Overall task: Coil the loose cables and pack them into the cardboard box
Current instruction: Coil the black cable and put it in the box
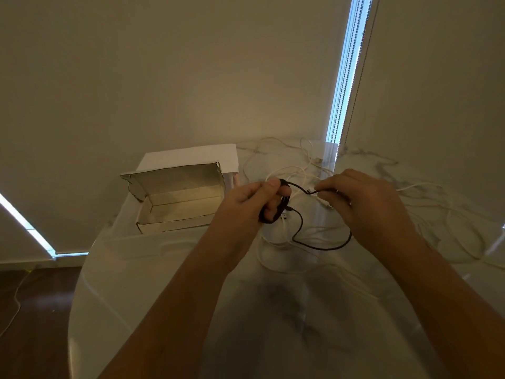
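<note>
on the marble table (169, 269), the left hand (247, 206) gripped the black cable (300, 228) coil, the right hand (363, 203) pinched its strand, the cardboard box (175, 203) open left of the fingers.

We see a dim, warm-toned room; cold daylight slips through the blind gap (345, 77) at one o'clock and another at nine. The glossy bench (287, 310) carries soft glare and arm shadows. Wide-angle bending curves the edges.

We can read no text, label, brand, number or sign on anything here, the open cardboard box (175, 203) at ten o'clock included.
</note>
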{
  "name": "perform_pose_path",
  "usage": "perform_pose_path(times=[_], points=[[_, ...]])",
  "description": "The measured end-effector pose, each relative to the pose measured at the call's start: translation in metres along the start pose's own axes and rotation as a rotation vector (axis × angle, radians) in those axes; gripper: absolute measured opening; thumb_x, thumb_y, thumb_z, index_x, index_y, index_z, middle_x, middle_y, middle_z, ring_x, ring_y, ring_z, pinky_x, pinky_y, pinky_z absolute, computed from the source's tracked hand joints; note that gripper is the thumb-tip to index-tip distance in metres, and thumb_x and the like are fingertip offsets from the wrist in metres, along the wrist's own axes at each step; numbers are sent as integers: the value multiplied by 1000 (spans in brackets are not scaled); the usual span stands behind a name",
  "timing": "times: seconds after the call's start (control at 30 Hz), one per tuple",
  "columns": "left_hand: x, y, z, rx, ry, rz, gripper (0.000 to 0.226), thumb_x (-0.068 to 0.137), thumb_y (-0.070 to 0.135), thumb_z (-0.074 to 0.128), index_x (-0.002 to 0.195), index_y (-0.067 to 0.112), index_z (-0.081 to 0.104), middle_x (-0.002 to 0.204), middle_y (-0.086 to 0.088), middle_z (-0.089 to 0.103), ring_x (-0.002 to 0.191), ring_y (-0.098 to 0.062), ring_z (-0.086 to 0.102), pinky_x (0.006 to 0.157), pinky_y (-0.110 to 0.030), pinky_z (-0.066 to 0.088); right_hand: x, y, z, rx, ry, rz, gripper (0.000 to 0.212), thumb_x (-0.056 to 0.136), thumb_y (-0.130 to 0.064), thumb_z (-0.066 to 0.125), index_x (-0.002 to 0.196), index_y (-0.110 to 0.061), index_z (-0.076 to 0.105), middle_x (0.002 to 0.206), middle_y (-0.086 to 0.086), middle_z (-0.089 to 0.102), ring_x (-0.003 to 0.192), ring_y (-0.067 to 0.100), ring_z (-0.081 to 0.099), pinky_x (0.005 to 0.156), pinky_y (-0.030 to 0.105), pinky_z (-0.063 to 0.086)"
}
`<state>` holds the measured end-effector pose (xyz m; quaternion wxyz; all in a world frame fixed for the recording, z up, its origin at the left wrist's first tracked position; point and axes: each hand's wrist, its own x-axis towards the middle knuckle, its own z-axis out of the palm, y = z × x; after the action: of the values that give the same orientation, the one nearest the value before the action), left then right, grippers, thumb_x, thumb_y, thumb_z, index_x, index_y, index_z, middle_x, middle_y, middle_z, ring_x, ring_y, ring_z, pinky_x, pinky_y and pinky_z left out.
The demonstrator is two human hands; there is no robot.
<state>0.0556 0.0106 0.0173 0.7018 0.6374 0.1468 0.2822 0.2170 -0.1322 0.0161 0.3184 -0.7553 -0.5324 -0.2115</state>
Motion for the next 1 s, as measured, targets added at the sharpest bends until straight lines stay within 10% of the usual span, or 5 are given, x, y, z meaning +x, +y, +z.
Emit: perform_pose_path(times=[0.3,0.47,0.8,1.0], points=[[1,5,4,-471,-143,-201,31,105,26,42,89,8,61,64,3,42,54,-6,38,54,-17,37,-2,-25,4,625,-137,500,17,100,-17,55,94,-15,70,75,0,67,56,13,64,54,23,56],[4,1,3,-584,-110,-235,33,106,29,40,98,9,64,68,5,43,60,-6,38,64,-20,38,-5,-34,0,865,-353,613,25,103,-19,50,91,-10,70,72,3,58,41,12,40,39,23,34],[6,0,4,-794,45,-190,41,107,21,37,135,-7,49,83,-3,58,76,-9,53,78,-17,53,-11,-50,6,431,-452,329,24,102,-27,49,109,-31,72,56,-27,57,52,-6,54,51,8,39],[11,-3,3,-839,161,-91,40,103,9,44,138,-11,44,96,-11,63,83,-13,60,80,-20,57,-18,-57,9,308,-439,203,33,101,-34,47,132,-37,60,94,-3,74,81,11,67,79,31,55]])
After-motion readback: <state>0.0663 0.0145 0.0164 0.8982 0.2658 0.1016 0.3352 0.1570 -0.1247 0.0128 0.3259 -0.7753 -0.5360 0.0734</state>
